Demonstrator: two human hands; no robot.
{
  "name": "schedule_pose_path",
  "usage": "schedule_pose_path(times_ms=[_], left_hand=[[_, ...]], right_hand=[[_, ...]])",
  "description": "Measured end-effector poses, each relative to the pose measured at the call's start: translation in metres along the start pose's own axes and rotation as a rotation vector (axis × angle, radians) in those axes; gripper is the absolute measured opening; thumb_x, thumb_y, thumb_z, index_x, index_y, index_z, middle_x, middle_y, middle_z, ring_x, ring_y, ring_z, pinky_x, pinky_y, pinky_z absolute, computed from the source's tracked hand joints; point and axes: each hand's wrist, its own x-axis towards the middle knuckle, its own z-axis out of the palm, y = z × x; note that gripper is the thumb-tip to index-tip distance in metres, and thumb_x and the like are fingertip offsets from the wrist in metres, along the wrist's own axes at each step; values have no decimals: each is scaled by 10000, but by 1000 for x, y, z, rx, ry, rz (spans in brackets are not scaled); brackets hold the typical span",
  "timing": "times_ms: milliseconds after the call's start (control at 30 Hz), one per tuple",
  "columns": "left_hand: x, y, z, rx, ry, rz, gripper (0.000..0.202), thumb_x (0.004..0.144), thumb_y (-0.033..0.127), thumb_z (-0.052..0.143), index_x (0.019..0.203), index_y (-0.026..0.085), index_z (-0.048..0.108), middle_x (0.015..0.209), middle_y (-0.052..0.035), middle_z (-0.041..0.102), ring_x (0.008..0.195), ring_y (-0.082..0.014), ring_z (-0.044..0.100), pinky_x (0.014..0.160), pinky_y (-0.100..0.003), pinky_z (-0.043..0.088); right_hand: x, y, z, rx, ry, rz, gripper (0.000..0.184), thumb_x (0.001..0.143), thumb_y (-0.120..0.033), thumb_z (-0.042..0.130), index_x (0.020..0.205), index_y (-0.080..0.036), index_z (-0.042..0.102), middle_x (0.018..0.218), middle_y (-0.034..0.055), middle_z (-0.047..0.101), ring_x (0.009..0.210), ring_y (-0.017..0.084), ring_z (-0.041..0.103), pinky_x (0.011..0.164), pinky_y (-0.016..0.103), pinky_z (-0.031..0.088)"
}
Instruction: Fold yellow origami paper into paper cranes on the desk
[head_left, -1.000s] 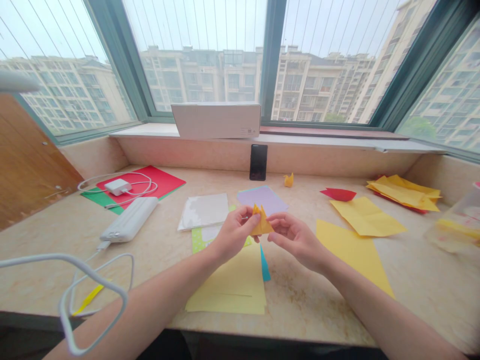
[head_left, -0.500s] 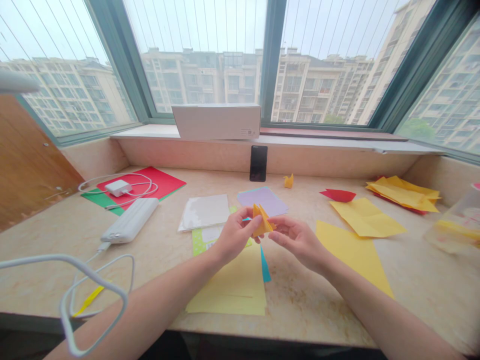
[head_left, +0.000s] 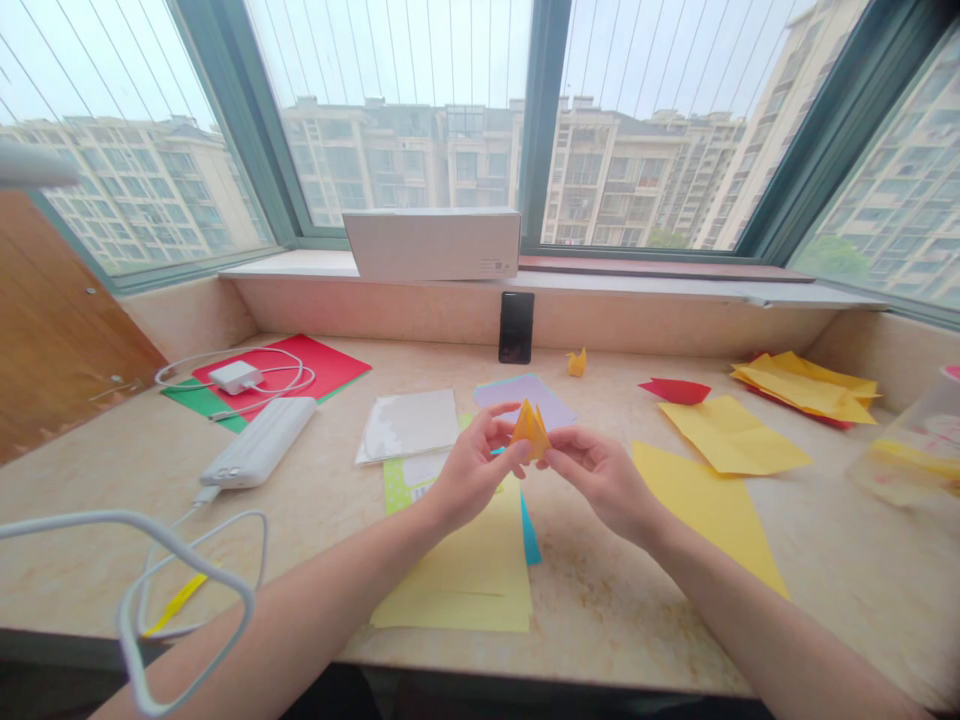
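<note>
A small folded piece of orange-yellow paper (head_left: 530, 432) is held up over the middle of the table, its points standing upward. My left hand (head_left: 484, 462) pinches it from the left, with the thumb at its lower edge. From the right, the thumb and fingers of my right hand (head_left: 589, 468) close on its lower right corner. Beneath the hands lie pale yellow sheets (head_left: 457, 590), with a strip of blue paper (head_left: 530, 530) sticking out. Farther back stands a little folded yellow paper figure (head_left: 576, 362).
A black phone (head_left: 516, 328) leans on the back ledge. Yellow sheets (head_left: 712, 515) and a folded red paper (head_left: 675, 390) lie to the right, near a clear plastic container (head_left: 911, 440). At left are a white power bank (head_left: 259, 442), looped cable, a charger (head_left: 236, 376) and red paper (head_left: 330, 365).
The folded paper has turned so its points face upward and a broader side shows. My right hand has shifted slightly left and closed on its lower right corner.
</note>
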Motion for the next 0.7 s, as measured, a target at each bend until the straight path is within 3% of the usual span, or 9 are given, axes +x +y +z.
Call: schedule_pose_path(times_ms=[167,333,700], left_hand=[[1,1,-2,-4,17,-35,474,839,362,734,1216,140,553,786,-14,652,658,-137,633,608,-258,522],[-1,1,-2,3,-151,-106,325,861,431,700,951,121,658,806,-41,659,644,-119,612,619,-250,518],[-4,2,4,-80,-143,-147,354,870,482,674,964,141,698,855,-57,671,706,-149,635,682,-281,526]], right_hand=[[-1,0,1,20,6,-7,245,882,-398,688,1046,-220,643,909,49,737,835,204,713,841,392,556],[-3,-1,5,-43,2,-10,238,886,-403,678,1015,-205,652,875,50,736,833,204,706,824,377,558],[-3,-5,6,-250,99,-42,192,883,-392,669,914,-203,674,873,60,726,791,207,668,752,364,540]])
